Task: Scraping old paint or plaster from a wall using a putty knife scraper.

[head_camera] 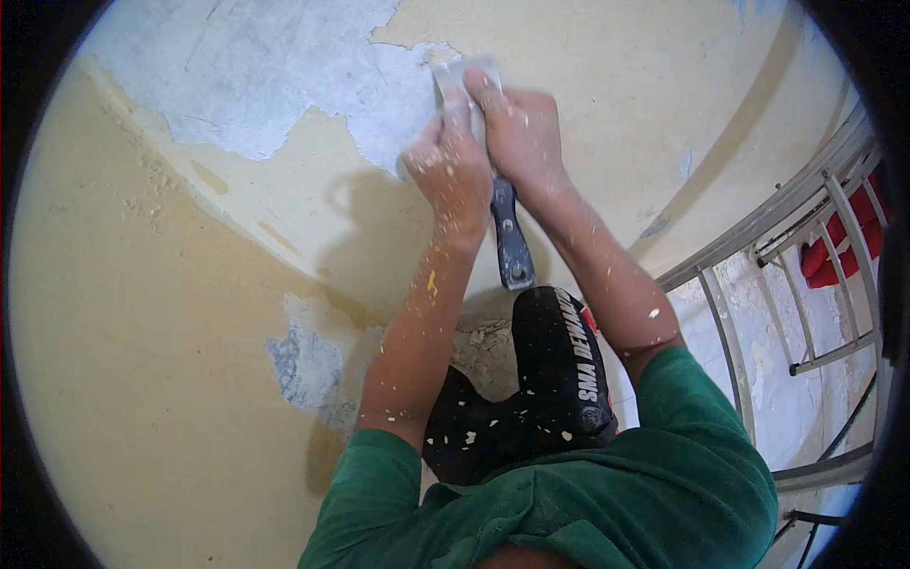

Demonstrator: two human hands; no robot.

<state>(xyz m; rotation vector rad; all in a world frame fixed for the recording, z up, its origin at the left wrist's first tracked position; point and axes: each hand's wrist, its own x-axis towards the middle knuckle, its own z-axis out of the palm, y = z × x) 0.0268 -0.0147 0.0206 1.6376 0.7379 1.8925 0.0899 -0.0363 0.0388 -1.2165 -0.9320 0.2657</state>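
Note:
Both of my hands grip a wide-bladed scraper [513, 238] with a dark handle, whose butt end points back towards my body. My left hand [458, 163] presses on the blade from the left side. On the other side my right hand [522, 135] is wrapped around it, its thumb laid along the metal. The scraper blade [453, 74] meets the wall at the ragged edge of the yellowish paint [604, 92]. Left of the blade, a bare grey-white patch [234, 78] spreads across the wall. Paint flakes speckle both forearms.
A metal ladder [721, 355] stands on my right, close to my right arm. Beyond its rungs, red-clothed legs of a person [842, 242] show. Paint debris [487, 355] lies on the floor by my knees. A smaller peeled patch [306, 363] marks the wall at left.

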